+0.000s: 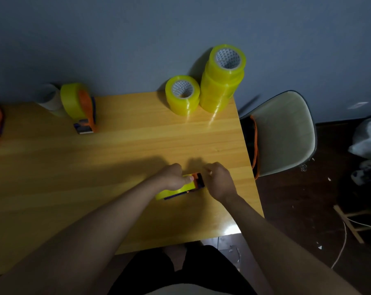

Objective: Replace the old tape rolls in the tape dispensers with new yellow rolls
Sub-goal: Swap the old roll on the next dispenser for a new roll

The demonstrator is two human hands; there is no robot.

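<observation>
On the table [116,167], left hand [171,177] grips dispenser [180,188]; right hand [219,182] curled beside.

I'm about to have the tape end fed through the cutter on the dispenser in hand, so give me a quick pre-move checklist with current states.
1. Left hand grip on the tape dispenser: ok, thumb presses the yellow roll.
2. Right hand at the cutter end: ok, beside it; contact cannot tell.
3. Loose tape end found: cannot tell, too small.
4. Dispenser supported on the table: ok.
5. Spare yellow rolls: ok, single roll and stack stand at the far edge.
</observation>
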